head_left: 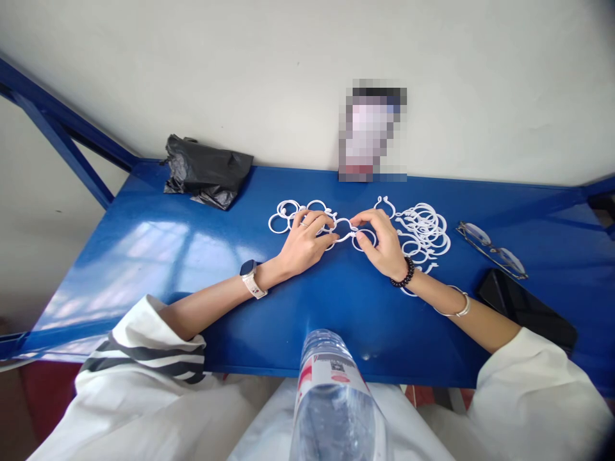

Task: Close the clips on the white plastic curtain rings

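Both of my hands rest on a blue table (pixel 158 250) and meet over white plastic rings. My left hand (pixel 305 243) has its fingers curled round one white ring (pixel 343 228) in the middle. My right hand (pixel 382 243) pinches the neighbouring ring (pixel 365 239), which touches the first. A short chain of joined rings (pixel 293 214) lies to the left of my left hand. A loose heap of white rings (pixel 425 230) lies to the right of my right hand.
A crumpled black plastic bag (pixel 206 173) sits at the back left by the wall. A pair of glasses (pixel 492 250) and a black phone (pixel 526 310) lie at the right. A clear water bottle (pixel 334 397) stands close in front of me.
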